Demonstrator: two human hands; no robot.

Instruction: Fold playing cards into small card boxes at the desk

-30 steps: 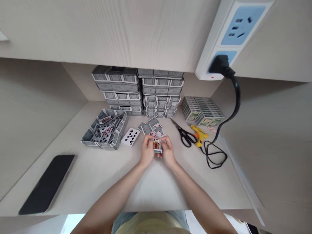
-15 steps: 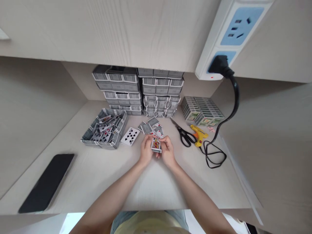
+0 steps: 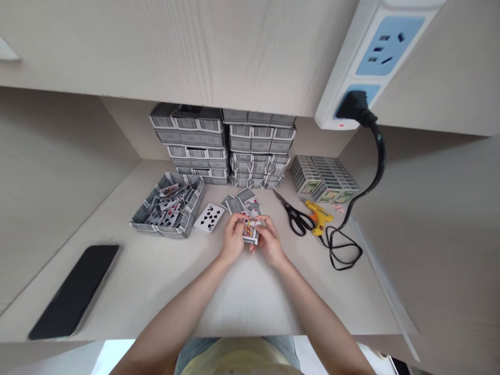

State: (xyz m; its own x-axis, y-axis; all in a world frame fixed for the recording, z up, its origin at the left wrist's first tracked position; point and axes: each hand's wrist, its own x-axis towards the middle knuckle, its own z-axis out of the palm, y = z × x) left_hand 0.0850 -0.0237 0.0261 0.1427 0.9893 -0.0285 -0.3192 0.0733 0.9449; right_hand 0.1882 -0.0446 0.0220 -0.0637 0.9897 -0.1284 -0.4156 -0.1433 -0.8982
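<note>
Face card (image 3: 250, 234) held btwn L hand (image 3: 233, 238) & R hand (image 3: 271, 243), both closed on it.

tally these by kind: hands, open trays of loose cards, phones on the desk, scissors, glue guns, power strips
Hands: 2, left hand and right hand, around a picture card
Tray of loose cards: 1
Phone: 1
Scissors: 1 pair
Glue gun: 1
Power strip: 1
Total: 7
</note>
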